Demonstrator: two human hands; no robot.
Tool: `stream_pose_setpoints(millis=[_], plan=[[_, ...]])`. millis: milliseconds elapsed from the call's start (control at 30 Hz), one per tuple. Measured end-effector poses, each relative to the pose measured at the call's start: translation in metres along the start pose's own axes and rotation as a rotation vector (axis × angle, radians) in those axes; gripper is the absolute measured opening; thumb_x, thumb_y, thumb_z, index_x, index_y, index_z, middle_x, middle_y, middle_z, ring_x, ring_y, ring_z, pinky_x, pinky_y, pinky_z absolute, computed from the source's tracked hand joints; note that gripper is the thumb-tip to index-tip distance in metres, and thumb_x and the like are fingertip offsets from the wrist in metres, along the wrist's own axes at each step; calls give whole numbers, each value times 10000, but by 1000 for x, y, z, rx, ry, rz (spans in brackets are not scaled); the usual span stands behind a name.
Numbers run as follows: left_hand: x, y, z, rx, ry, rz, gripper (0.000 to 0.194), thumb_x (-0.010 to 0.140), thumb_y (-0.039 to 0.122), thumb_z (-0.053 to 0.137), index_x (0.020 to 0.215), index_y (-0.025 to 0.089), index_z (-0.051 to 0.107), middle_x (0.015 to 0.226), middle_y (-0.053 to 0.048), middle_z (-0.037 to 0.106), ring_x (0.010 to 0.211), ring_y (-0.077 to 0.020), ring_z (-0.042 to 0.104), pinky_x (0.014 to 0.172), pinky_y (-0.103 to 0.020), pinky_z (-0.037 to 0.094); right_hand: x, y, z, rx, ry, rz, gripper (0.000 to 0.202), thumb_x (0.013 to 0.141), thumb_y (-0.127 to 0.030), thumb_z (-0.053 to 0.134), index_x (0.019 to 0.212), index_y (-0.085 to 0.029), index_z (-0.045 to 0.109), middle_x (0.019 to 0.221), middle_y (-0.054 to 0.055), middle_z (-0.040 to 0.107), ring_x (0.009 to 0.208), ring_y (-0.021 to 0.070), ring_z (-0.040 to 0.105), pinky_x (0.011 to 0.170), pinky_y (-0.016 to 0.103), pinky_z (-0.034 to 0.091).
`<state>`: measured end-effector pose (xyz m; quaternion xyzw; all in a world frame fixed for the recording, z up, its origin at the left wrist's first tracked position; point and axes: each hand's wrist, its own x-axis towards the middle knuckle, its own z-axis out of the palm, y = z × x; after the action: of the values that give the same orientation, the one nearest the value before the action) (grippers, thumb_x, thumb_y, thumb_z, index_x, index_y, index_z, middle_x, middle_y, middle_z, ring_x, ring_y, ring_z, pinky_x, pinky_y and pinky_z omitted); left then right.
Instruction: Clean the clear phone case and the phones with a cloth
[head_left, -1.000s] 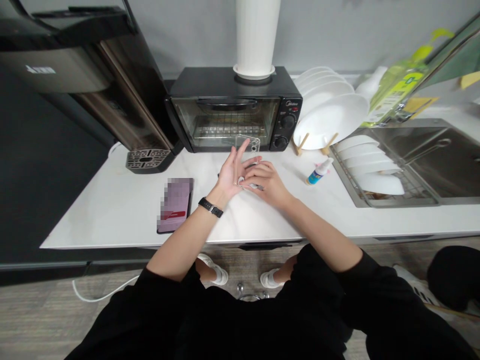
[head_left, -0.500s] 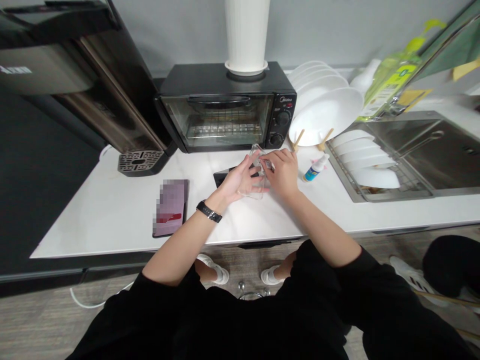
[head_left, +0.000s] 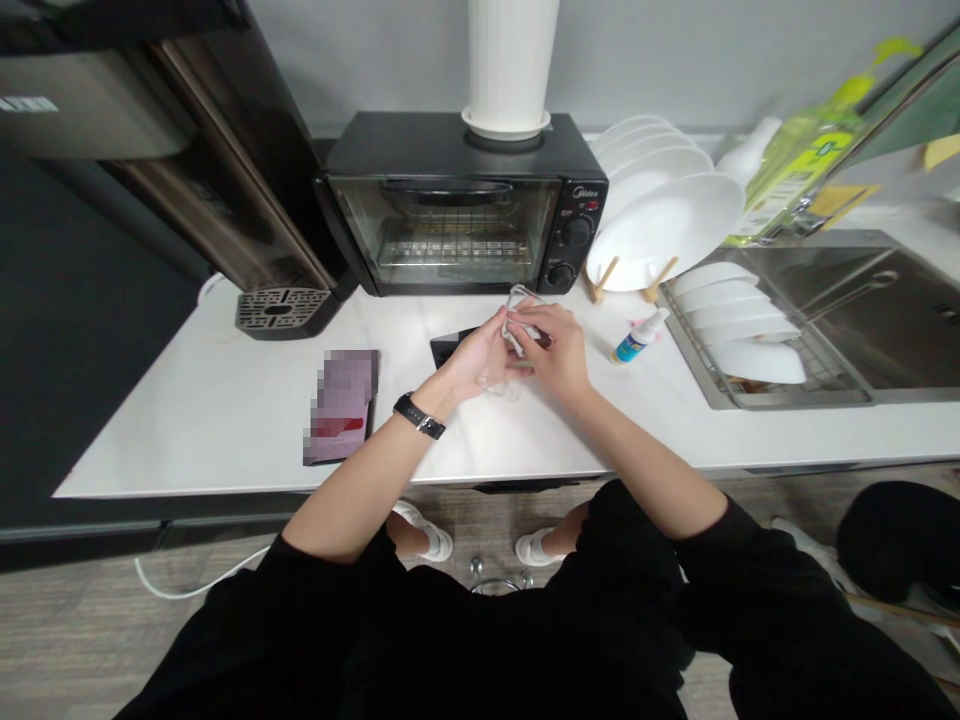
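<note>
A clear, see-through case (head_left: 498,388) lies across the palm of my left hand (head_left: 480,362), whose fingers are curled round it. My right hand (head_left: 553,345) pinches a small whitish cloth or tissue (head_left: 519,336) against the inside of the case. Partly hidden behind my left hand, a dark flat object (head_left: 448,346) rests on the counter. Right of my hands stands a small spray bottle (head_left: 636,338) with a blue label. At the left lies a phone (head_left: 343,408) with a lit, blurred screen.
A black toaster oven (head_left: 461,235) with a white pot (head_left: 510,65) on top stands behind my hands. To its right are racked white plates (head_left: 667,230) and a sink (head_left: 840,320) with bowls. A dispenser (head_left: 277,310) stands at the left on the white counter (head_left: 247,420).
The fingers of my left hand, spread before, have curled in with the case. My right hand has shifted slightly left and down, and the whitish cloth shows more. The view has shifted slightly.
</note>
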<state>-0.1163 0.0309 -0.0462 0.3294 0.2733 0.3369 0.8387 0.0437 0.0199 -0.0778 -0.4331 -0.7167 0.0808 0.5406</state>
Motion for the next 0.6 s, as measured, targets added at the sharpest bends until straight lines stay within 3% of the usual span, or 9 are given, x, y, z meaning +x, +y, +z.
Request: stream_pose_setpoints(millis=[133, 267, 367, 467, 600], plan=[[-3, 10, 0, -92, 13, 124, 584, 1167, 539, 340, 1719, 373, 433, 1039, -38, 786, 779, -154, 743, 753, -272, 602, -5, -5, 8, 96, -194, -203, 186, 1059, -413, 714, 1154, -337, 855, 1077, 23, 868, 1028, 231, 754, 957, 461, 525], [-5, 15, -3, -118, 104, 267, 648, 1155, 609, 314, 1770, 404, 317, 1256, -79, 787, 1171, -226, 758, 972, -337, 602, -6, -2, 5, 135, -334, -305, 167, 1059, -404, 719, 1157, -360, 848, 1038, -3, 861, 1020, 203, 764, 964, 437, 529], [-4, 14, -5, -125, 151, 327, 643, 1144, 628, 346, 1754, 424, 354, 1414, -84, 744, 1317, -264, 700, 980, -348, 594, -4, 2, 0, 28, -366, -295, 157, 1068, -375, 706, 1118, -354, 853, 1034, -5, 861, 960, 200, 749, 945, 436, 520], [-3, 12, -5, -125, 148, 312, 631, 1138, 631, 371, 1741, 444, 376, 1409, -101, 732, 1257, -258, 713, 836, -299, 596, -3, 6, -3, -107, -315, -303, 151, 1052, -304, 712, 1062, -320, 862, 1017, 14, 861, 918, 212, 710, 917, 438, 501], [-3, 6, -1, -162, 118, 208, 620, 1134, 589, 416, 1729, 416, 414, 1331, -120, 731, 974, -198, 726, 760, -276, 583, -2, 7, -5, -264, -183, -236, 137, 1007, -237, 748, 1036, -297, 868, 1014, 31, 860, 936, 244, 683, 911, 457, 464]])
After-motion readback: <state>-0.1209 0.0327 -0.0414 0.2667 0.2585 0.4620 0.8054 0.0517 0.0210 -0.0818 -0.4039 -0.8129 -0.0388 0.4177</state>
